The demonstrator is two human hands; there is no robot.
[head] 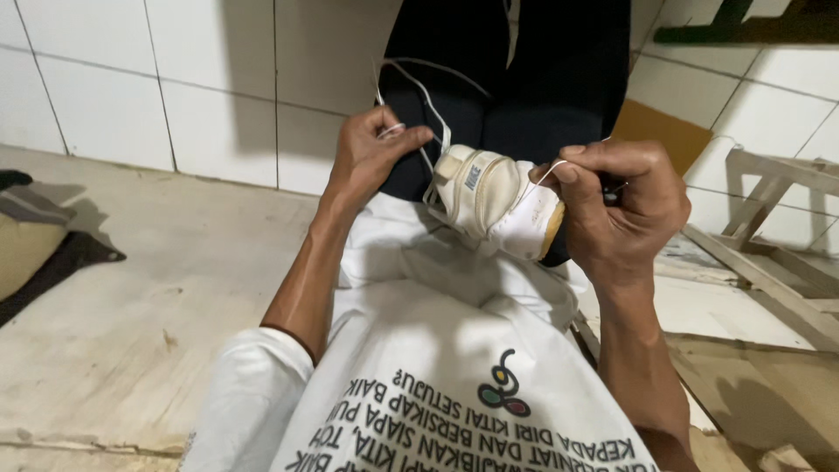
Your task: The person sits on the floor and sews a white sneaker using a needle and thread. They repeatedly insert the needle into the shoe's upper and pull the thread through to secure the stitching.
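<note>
Both hands occupied with thread at a white shoe on the lap.

The white shoe (pixel 494 203) rests on the person's lap, against the white shirt (pixel 454 350), sole edge facing right. The left hand (pixel 371 153) is closed, pinching white thread (pixel 428 100) looped above the shoe. The right hand (pixel 625 210) is clenched, gripping a thread end beside the sole.

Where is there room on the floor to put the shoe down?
The widest bare patch is the pale floor left of the left hand, between the tiled wall and the dark cushion. It is crowded on the right: the wooden frame and cardboard sit close to the right hand and the white shoe.
</note>
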